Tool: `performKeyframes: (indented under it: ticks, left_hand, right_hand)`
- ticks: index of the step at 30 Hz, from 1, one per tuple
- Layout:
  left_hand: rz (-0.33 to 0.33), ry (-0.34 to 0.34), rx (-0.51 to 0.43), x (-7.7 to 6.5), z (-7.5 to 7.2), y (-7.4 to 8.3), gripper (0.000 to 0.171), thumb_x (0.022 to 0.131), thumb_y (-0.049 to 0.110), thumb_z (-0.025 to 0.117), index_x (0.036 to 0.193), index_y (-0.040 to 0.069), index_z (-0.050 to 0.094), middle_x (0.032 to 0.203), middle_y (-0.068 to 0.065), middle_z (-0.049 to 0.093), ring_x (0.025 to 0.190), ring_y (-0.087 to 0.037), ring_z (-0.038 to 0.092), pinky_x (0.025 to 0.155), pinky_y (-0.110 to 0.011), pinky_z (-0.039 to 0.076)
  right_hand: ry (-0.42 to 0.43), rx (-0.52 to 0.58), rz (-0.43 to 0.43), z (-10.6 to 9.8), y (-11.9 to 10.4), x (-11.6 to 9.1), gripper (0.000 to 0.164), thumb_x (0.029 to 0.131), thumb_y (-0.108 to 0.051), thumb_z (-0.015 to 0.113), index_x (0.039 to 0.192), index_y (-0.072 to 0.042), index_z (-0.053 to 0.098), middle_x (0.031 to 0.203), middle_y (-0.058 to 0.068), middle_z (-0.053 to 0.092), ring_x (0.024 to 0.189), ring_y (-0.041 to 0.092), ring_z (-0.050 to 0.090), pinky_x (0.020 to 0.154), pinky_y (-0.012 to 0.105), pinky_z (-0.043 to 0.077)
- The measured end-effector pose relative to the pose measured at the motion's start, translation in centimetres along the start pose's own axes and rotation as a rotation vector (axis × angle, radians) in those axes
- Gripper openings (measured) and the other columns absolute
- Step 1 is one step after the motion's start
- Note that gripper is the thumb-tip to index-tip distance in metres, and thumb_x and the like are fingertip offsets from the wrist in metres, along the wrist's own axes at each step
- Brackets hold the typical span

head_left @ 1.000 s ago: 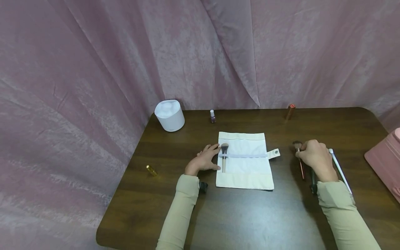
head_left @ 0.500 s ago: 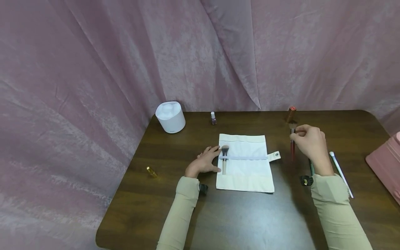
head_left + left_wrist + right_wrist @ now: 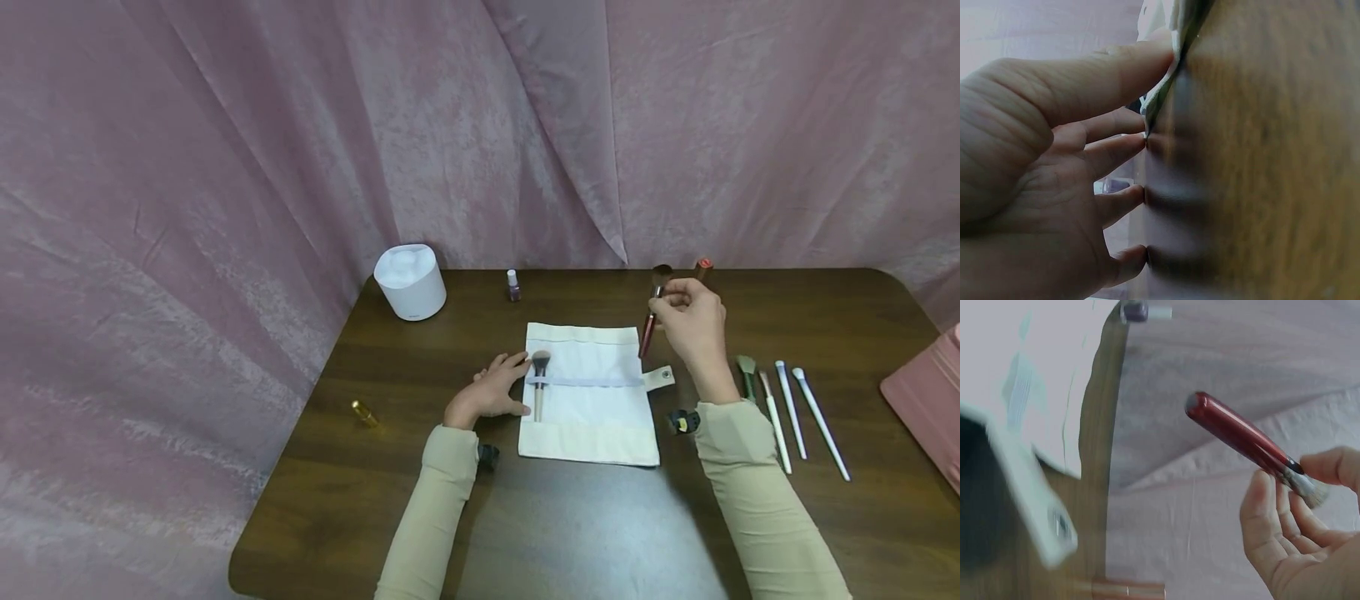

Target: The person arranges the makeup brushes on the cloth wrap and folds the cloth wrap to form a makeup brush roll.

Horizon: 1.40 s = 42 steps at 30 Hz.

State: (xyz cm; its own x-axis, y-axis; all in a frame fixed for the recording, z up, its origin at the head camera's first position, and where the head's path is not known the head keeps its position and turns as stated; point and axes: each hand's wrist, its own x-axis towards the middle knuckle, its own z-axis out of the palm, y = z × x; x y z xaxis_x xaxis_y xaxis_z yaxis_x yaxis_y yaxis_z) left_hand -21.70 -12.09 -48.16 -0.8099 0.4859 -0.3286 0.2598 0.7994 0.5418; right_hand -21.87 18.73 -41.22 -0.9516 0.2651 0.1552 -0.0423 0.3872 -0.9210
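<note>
My right hand (image 3: 691, 323) pinches a red-handled makeup brush (image 3: 1241, 434) near its ferrule, thumb against fingers. In the head view the brush is raised beside the right edge of a white fabric brush roll (image 3: 585, 425), bristles up and handle slanting down. The roll lies spread flat, with a snap tab (image 3: 658, 377) on its right. One makeup brush (image 3: 539, 385) is tucked under the roll's elastic band on the left. My left hand (image 3: 491, 390) rests at the roll's left edge, thumb on the cloth and fingers spread, as the left wrist view shows (image 3: 1072, 156).
Right of the roll lie a green brush (image 3: 747, 375) and several pale-handled brushes (image 3: 822, 423). A pink bag (image 3: 926, 400) stands at far right. Along the back are a white container (image 3: 410, 283), a nail polish bottle (image 3: 513, 286) and a copper-coloured tube (image 3: 702, 267). A gold tube (image 3: 364, 413) lies left.
My right hand has lifted the red-handled brush off the table and carried it left and away from me, to the roll's right edge. The left hand has stayed in place.
</note>
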Motion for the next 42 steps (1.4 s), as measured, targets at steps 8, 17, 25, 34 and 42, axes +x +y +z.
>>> performKeyframes:
  ticks: [8, 17, 25, 34, 42]
  left_hand:
    - [0.005, 0.009, 0.013, 0.0, -0.1, -0.1, 0.082, 0.093, 0.022, 0.076, 0.160, 0.010, 0.031, 0.168, -0.003, 0.015, 0.154, -0.032, 0.002, 0.116, -0.066, 0.012]
    - [0.009, 0.010, 0.023, 0.3, 0.1, -0.2, 0.082, 0.093, 0.023, 0.076, 0.160, 0.010, 0.031, 0.168, -0.003, 0.016, 0.154, -0.032, 0.003, 0.116, -0.066, 0.012]
    - [0.006, 0.015, 0.032, 0.5, 0.2, -0.1, 0.082, 0.092, 0.023, 0.077, 0.160, 0.011, 0.032, 0.168, -0.003, 0.018, 0.154, -0.032, 0.005, 0.116, -0.065, 0.013]
    - [-0.005, 0.012, 0.024, 0.4, 0.2, 0.1, 0.082, 0.092, 0.024, 0.077, 0.159, 0.010, 0.032, 0.168, -0.003, 0.018, 0.154, -0.031, 0.004, 0.116, -0.066, 0.013]
    - [-0.011, 0.016, 0.034, 0.6, 0.2, 0.1, 0.083, 0.092, 0.024, 0.077, 0.160, 0.011, 0.032, 0.168, -0.002, 0.017, 0.155, -0.030, 0.005, 0.116, -0.066, 0.013]
  right_hand:
    - [-0.003, 0.276, -0.018, 3.6, -0.3, 0.5, 0.031, 0.096, 0.000, 0.064, 0.122, 0.013, 0.054, 0.097, 0.014, 0.061, 0.071, 0.005, 0.062, 0.063, 0.019, 0.056]
    - [-0.069, 0.376, 0.056, 7.2, 0.6, 0.8, 0.029, 0.097, 0.003, 0.061, 0.123, 0.011, 0.050, 0.099, 0.012, 0.059, 0.073, 0.009, 0.063, 0.070, 0.027, 0.058]
    - [-0.117, 0.350, 0.105, 9.3, 1.5, 0.6, 0.030, 0.098, 0.002, 0.060, 0.124, 0.012, 0.049, 0.101, 0.013, 0.058, 0.074, 0.004, 0.060, 0.069, 0.023, 0.057]
    - [-0.239, 0.217, 0.105, 10.9, 2.9, 0.0, 0.031, 0.099, -0.001, 0.059, 0.124, 0.014, 0.050, 0.103, 0.019, 0.059, 0.075, 0.012, 0.061, 0.064, 0.021, 0.054]
    - [-0.355, 0.093, 0.140, 11.5, 3.2, -0.4, 0.039, 0.099, -0.007, 0.058, 0.131, 0.014, 0.050, 0.103, 0.022, 0.064, 0.072, 0.019, 0.065, 0.063, 0.024, 0.055]
